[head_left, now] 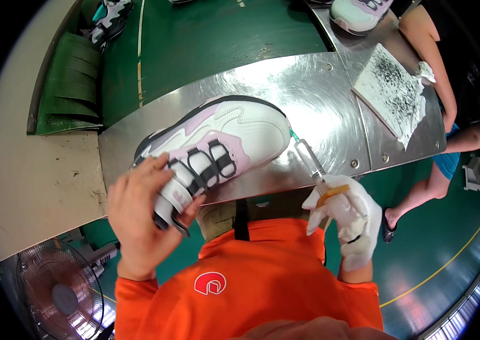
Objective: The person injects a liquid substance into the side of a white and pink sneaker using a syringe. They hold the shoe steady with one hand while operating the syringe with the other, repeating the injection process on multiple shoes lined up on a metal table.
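A white and lilac sneaker (262,127) with black laces lies tilted on its side on the steel table, toe to the right. My bare left hand (143,212) is closed around its collar and tongue, fingers on the upper and thumb at the tongue. In my right hand (350,212), which wears a white glove, is a clear syringe (309,157) with a green-based needle. Its tip points at the seam between the toe and the black sole edge, touching it or very near. A tan band (332,194) crosses the gloved fingers.
Across the steel table (319,85) lies a white pad (390,88) with black smudges, and a second sneaker (359,14) beyond. A green conveyor belt (211,45) runs behind. Another person's arm (438,62) is at the right. A fan (61,294) stands lower left.
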